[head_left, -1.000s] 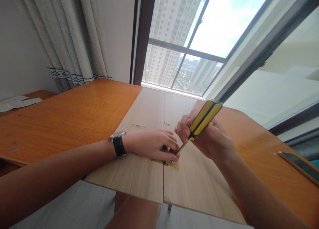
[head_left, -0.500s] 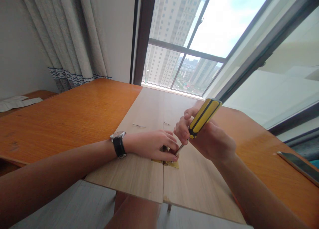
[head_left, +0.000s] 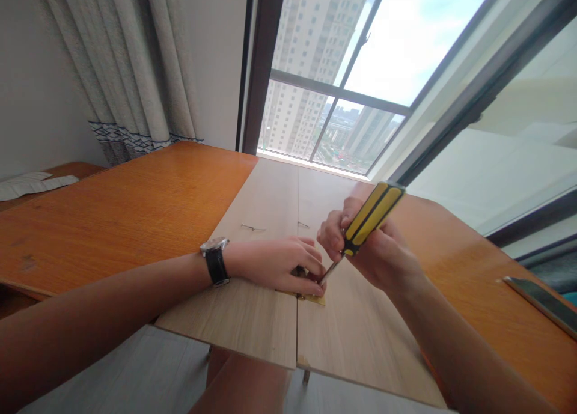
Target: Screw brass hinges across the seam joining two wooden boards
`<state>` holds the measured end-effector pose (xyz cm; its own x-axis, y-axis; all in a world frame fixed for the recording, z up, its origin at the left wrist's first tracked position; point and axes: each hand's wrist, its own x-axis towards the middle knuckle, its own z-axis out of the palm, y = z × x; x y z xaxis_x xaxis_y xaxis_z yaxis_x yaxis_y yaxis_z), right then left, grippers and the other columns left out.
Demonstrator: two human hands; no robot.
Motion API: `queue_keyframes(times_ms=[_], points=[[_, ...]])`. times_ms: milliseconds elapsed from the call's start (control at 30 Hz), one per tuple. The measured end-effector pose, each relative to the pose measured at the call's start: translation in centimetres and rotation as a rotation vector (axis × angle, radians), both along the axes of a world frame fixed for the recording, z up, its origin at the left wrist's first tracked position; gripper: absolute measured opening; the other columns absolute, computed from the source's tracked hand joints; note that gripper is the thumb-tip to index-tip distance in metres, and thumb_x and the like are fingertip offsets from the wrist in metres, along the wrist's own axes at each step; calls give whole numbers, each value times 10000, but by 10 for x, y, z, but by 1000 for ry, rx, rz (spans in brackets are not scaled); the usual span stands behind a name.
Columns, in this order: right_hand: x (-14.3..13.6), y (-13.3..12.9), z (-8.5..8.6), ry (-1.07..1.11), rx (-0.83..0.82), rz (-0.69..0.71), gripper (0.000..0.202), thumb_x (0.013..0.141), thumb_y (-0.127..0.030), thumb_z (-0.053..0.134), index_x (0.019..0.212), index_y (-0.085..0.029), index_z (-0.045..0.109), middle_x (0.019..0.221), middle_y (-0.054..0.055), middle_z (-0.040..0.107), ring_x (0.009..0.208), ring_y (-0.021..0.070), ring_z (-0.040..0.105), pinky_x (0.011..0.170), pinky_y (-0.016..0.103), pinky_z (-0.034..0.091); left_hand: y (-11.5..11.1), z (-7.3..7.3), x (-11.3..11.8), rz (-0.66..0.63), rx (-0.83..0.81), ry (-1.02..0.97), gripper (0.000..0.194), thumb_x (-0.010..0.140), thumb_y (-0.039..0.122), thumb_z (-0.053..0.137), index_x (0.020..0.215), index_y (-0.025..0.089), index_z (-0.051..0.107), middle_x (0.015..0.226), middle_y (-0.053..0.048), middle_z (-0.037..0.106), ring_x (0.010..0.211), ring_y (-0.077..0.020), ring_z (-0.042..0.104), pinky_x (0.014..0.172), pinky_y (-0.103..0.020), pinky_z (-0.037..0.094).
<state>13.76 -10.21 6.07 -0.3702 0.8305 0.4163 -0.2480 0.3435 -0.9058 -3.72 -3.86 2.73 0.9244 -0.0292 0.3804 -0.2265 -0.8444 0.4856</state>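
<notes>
A yellow and black screwdriver is gripped in my right hand, its shaft slanting down to the left. Its tip meets the fingertips of my left hand over a brass-coloured hinge. My left thumb and fingers are curled together there; whatever small piece they pinch is hidden. The hinge lies across the seam between two pale wood boards, the left board and the right board, mostly covered by my left hand.
Beneath the boards is an orange-brown wooden table. Small screws lie on the left board, with another screw near the seam. A dark flat phone-like object rests at the right edge. A window stands beyond.
My right-hand fingers have shifted around the screwdriver handle, and the handle has turned and tilted slightly. My left hand stays at the hinge.
</notes>
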Motion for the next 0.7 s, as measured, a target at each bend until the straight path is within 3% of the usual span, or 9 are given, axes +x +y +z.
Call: queue_keyframes(times_ms=[700], points=[[-1, 0, 0, -6, -21, 39, 237, 882, -443, 685, 953, -217, 692, 735, 23, 660, 628, 156, 596, 606, 296, 482, -1, 0, 1, 4, 81, -65, 249, 946, 224, 620, 707, 157, 638, 778, -53, 703, 815, -167, 604, 860, -274, 467]])
